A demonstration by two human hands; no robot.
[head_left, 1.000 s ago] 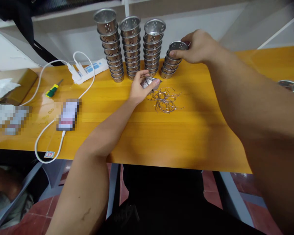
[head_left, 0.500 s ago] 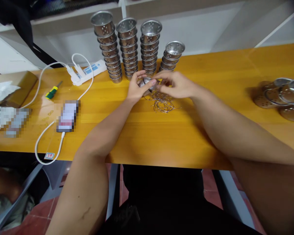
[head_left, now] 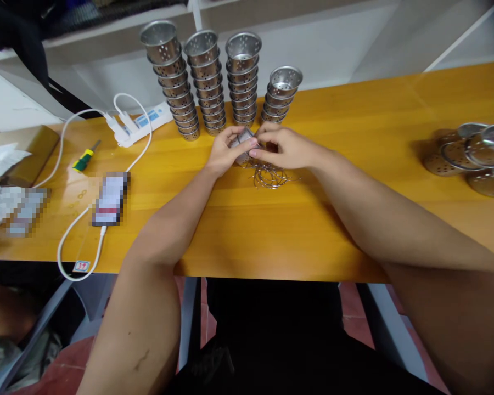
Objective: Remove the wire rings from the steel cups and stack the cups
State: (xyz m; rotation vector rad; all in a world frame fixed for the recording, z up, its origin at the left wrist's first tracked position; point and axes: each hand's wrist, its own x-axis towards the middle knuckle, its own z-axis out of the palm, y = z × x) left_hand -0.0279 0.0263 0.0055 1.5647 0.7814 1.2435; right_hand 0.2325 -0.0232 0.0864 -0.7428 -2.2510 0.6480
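Perforated steel cup [head_left: 244, 137], ten o'clock from the wire tangle [head_left: 270, 175], sits pinched in the left hand [head_left: 223, 152]; what the right hand [head_left: 287, 145] pinches beside it is unclear. Wire-fitting seems the step, next needing steadiness.

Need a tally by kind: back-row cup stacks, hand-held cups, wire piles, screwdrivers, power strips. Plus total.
Cup stacks: 4
Held cup, in the left hand: 1
Wire pile: 1
Screwdriver: 1
Power strip: 1
Total: 8
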